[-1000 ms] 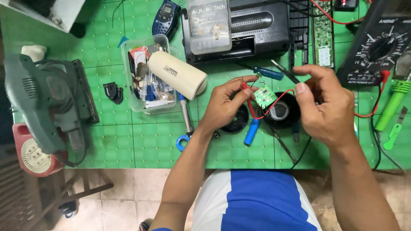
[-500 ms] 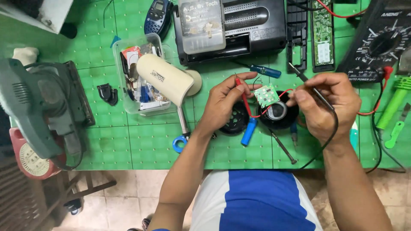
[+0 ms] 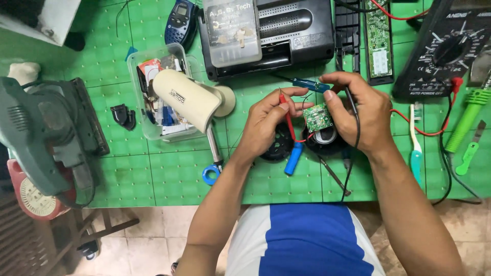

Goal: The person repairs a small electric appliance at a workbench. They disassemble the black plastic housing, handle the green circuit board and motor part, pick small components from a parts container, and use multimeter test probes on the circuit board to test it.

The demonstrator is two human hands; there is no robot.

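Left hand [image 3: 266, 120] pinches the red probe [image 3: 288, 115], right hand [image 3: 360, 115] grips the black probe [image 3: 353, 110]; keep the little green board [image 3: 317, 117] steady, tips touching gently at its 9 and 3 o'clock.

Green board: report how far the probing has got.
Done: the black radio lies open, and the green board is out of it. In hand: the left hand puts the red probe to the board; the right hand steadies the board and holds the black probe. Left: the radio is not yet reassembled.
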